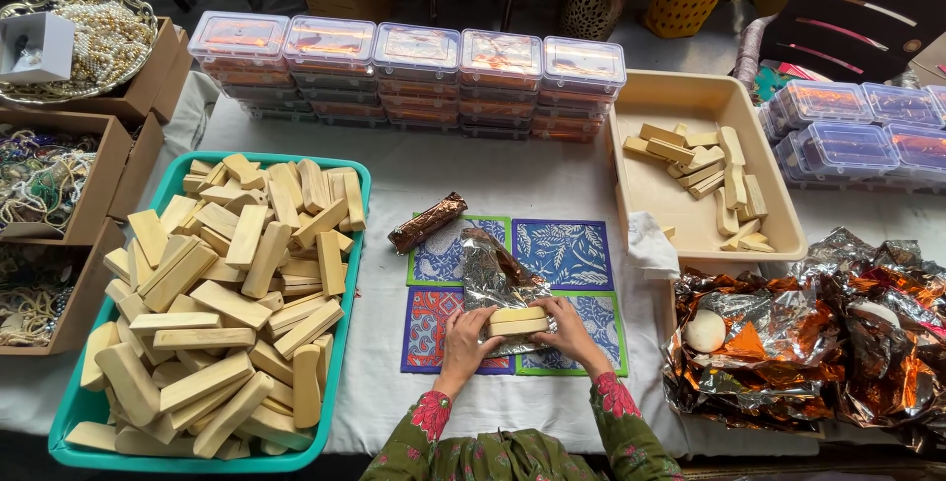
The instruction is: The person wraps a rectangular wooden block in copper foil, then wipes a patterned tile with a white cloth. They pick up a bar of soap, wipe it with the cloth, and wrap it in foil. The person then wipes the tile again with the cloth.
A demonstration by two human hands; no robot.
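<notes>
Wood block [518, 320] lies on a silver foil sheet [490, 276] over patterned mats [562, 252] at the bench's [532, 185] front, left hand [467, 339] and right hand [569, 331] fingers grasping its ends. A teal tray [357, 244] of blocks stands left, a foil-wrapped block [427, 222] behind.

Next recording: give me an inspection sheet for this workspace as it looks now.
Surface: table under a white cloth, four patterned mats in the middle.
Job's things: pale wooden block lying on a foil sheet.
Clutter: green tray heaped with blocks, beige tray with fewer, one wrapped block, foil pile, stacked lidded boxes.
Hands: left hand and right hand both grip the block.
Cables: nothing seen.
Surroundings: boxes of beads at left, chairs behind.
</notes>
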